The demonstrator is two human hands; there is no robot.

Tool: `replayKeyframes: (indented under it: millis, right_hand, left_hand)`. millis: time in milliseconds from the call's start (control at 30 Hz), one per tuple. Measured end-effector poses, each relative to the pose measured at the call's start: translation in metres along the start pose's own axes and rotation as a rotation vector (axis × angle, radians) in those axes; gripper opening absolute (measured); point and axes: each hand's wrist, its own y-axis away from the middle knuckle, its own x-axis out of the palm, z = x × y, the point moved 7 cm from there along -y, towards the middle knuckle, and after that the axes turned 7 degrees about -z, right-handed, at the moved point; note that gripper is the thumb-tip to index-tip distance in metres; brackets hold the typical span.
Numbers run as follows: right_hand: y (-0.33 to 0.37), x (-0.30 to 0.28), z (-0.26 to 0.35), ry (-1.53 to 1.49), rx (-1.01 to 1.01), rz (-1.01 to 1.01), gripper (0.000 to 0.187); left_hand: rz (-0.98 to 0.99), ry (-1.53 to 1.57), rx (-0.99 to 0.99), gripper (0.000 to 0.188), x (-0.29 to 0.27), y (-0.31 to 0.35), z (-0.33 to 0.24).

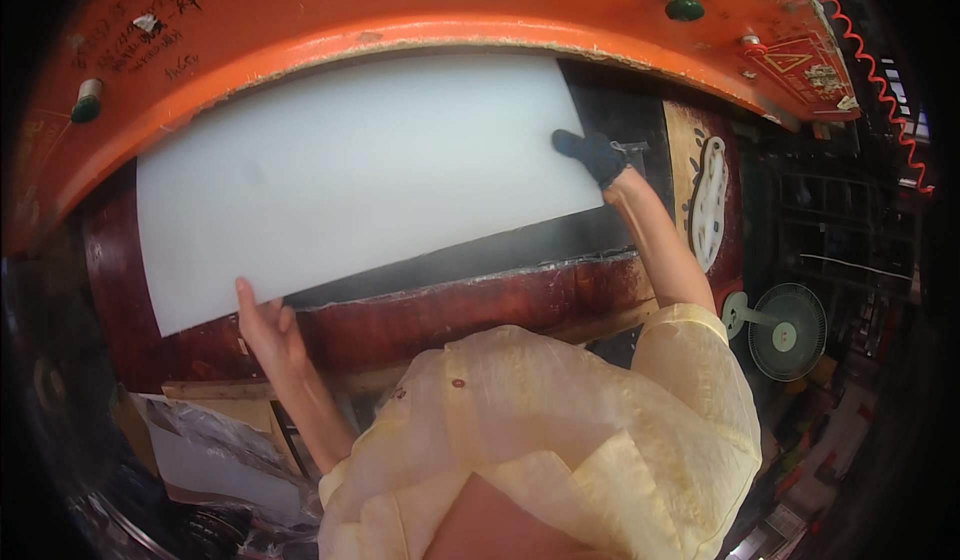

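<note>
A large white sheet [370, 160], smooth and nearly rectangular, lies at a slant over the dark work surface [480, 256]. Its far edge reaches up to the orange machine body. My left hand [268, 325] is bare and pinches the near edge toward the left, thumb on top and fingers underneath. At the sheet's right edge, my right hand [597, 155] wears a dark glove; its thumb rests on the top face, and its other fingers are mostly hidden.
An orange machine [400, 5] with green-capped round buttons [684, 6] spans the far side. Dark red wood [450, 310] edges the bench. At right are a white perforated template [709, 205], a fan [787, 332] and a red coiled cable [868, 65]. Plastic-wrapped material [225, 450] sits lower left.
</note>
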Motion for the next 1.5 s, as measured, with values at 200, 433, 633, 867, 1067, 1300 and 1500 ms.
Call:
replayKeyframes:
  millis: [200, 433, 633, 867, 1067, 1300, 1500]
  right_hand:
    - [0.004, -0.090, -0.014, -0.017, -0.052, -0.135, 0.041]
    - [0.032, -0.171, -0.054, 0.074, 0.072, -0.441, 0.060]
    - [0.027, -0.203, -0.083, 0.124, 0.050, -0.502, 0.065]
    - [0.023, -0.203, -0.089, 0.120, 0.072, -0.481, 0.072]
    - [0.022, -0.215, -0.091, 0.235, 0.123, -0.607, 0.078]
    - [0.017, -0.218, -0.095, 0.188, 0.139, -0.554, 0.078]
    - [0.010, -0.219, -0.089, 0.238, 0.032, -0.509, 0.073]
  left_hand:
    - [0.148, -0.015, -0.144, 0.041, 0.056, 0.038, 0.045]
    - [0.226, -0.020, -0.402, 0.027, 0.077, 0.093, 0.100]
    - [0.233, -0.053, -0.460, 0.028, 0.073, 0.105, 0.126]
    - [0.101, -0.131, -0.454, 0.037, 0.060, 0.114, 0.122]
    - [0.251, -0.137, -0.426, 0.037, 0.065, 0.112, 0.117]
    - [0.232, -0.094, -0.426, 0.036, 0.061, 0.111, 0.126]
    - [0.227, -0.094, -0.409, 0.038, 0.056, 0.110, 0.117]
